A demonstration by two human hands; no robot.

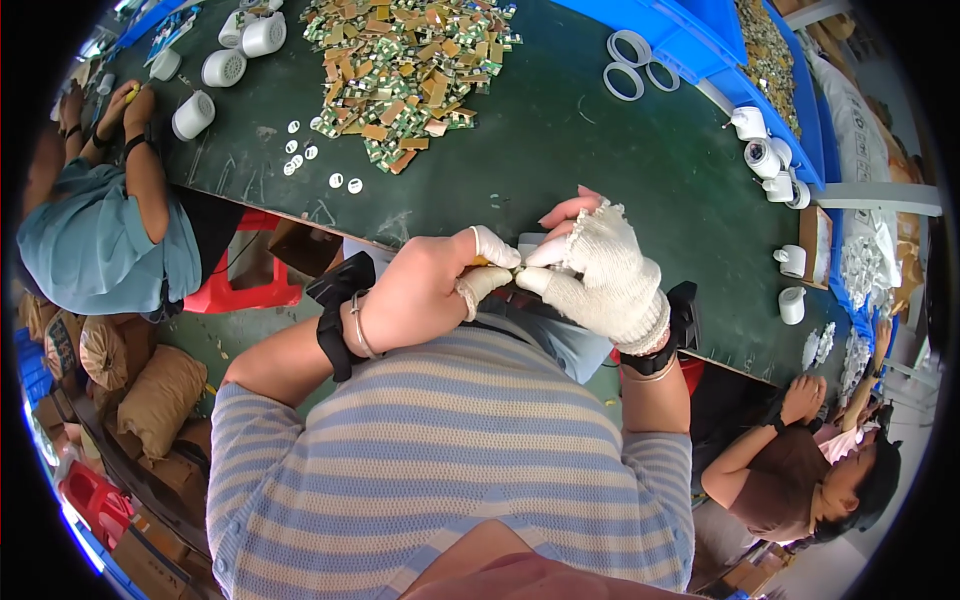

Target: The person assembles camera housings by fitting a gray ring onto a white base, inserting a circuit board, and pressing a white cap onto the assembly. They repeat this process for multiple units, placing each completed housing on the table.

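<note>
In front of my chest, at the near edge of the table, my two hands meet fingertip to fingertip. My left hand (425, 280) is closed in a pinch, with white covers on its thumb and forefinger. A white knit glove with cut finger ends covers most of my right hand (605, 270), whose thumb and forefinger also pinch. Between the fingertips shows a small green piece (518, 269), mostly hidden; a bit of yellow is visible in my left grip. Beyond my hands lies a heap of small green and tan circuit boards (400, 75).
White discs (336, 181) lie left of the heap. White cylindrical housings (193, 116) stand at far left, others (790, 262) at right. Clear rings (624, 80) lie near blue bins (700, 50). One person (110, 230) works at left, another (790, 480) at right.
</note>
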